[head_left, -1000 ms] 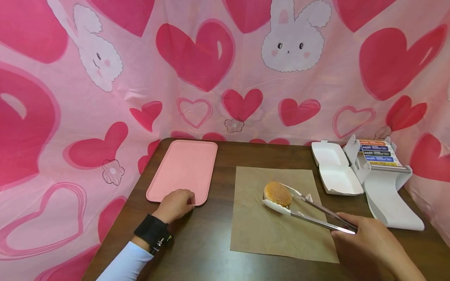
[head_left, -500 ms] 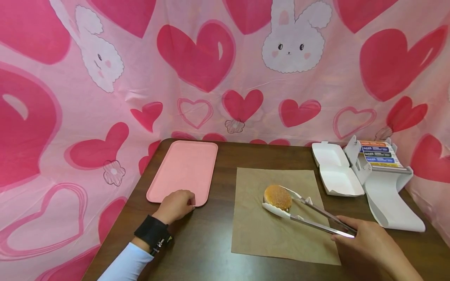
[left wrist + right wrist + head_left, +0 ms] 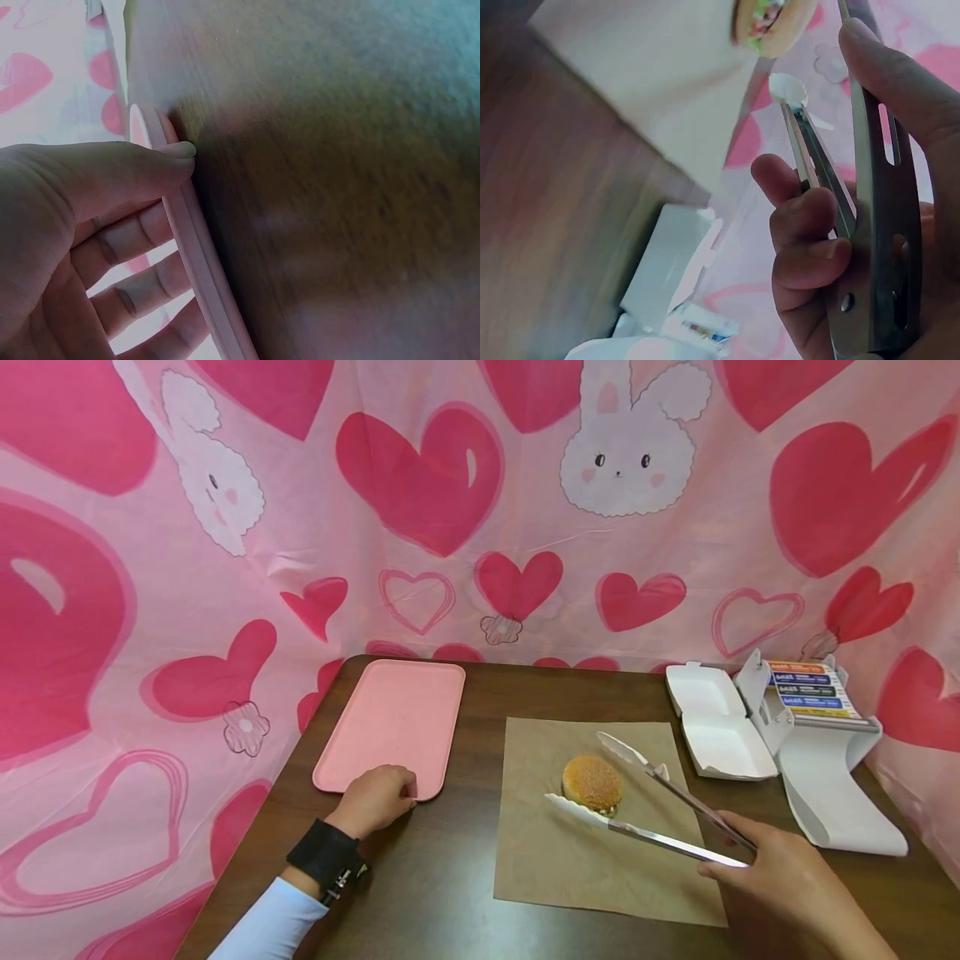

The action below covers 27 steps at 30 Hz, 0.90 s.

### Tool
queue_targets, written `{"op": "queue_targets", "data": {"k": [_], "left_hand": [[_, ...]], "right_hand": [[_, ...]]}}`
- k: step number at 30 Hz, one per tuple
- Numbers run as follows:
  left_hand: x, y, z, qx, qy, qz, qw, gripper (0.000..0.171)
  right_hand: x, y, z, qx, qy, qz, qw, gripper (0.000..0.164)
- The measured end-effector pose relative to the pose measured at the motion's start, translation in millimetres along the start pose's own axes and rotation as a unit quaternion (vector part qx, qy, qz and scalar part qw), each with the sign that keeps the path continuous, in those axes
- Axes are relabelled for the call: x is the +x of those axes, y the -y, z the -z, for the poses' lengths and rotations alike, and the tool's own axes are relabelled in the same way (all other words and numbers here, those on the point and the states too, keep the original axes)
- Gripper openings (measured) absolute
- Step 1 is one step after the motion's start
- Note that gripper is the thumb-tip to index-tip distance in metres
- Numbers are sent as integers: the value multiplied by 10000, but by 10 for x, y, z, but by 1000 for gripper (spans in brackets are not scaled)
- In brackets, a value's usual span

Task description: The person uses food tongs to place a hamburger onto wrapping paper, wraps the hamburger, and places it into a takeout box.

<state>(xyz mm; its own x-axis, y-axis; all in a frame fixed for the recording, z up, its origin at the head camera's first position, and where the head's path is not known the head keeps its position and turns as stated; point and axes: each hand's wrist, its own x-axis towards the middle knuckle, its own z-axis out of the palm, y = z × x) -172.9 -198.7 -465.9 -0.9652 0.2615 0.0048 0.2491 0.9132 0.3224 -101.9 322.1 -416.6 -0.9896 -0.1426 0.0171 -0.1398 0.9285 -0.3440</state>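
Note:
My right hand (image 3: 787, 870) grips steel tongs (image 3: 663, 839) with white tips. The tong arms are spread, one on each side of a hamburger (image 3: 592, 781), with a gap at the far side. The hamburger rests bun-up on a sheet of brown paper (image 3: 536, 860); lettuce and other filling show at its side in the right wrist view. At the near edge of a pink tray (image 3: 405, 710), my left hand (image 3: 373, 799) holds the rim. In the left wrist view its thumb (image 3: 135, 174) presses one side of that rim, fingers curled on the other.
An opened white clamshell box (image 3: 723, 743) lies beyond the paper to the right. Beside it stands a white dispenser (image 3: 810, 689) with coloured labels, a white sheet (image 3: 840, 806) hanging out in front. A pink heart-print cloth (image 3: 525, 485) closes off the back of the brown table (image 3: 442, 877).
The tongs have spread apart and let go of the hamburger, which stays on the paper. My left hand has kept its place on the tray.

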Motion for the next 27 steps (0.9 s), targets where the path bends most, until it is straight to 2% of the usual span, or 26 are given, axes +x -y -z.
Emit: {"op": "queue_targets", "data": {"k": [5,15,22,27], "left_hand": [[-1,16,7,-22,16,18,10000,19],[1,33,-18,29,-79,-35,10000,21],[-15,23,-29,-73,-142,-39,9999,20],[-13,42,-48,-94,-147,-37,9998,20]], "right_hand": [[55,232,-12,66,-238,185,9995,80],[293,914,-123,500,-104,549,9972,65],[520,1351,-248,701,-248,930,9929,78],[761,1653,-337,806,-33,869,9929,73]]}}
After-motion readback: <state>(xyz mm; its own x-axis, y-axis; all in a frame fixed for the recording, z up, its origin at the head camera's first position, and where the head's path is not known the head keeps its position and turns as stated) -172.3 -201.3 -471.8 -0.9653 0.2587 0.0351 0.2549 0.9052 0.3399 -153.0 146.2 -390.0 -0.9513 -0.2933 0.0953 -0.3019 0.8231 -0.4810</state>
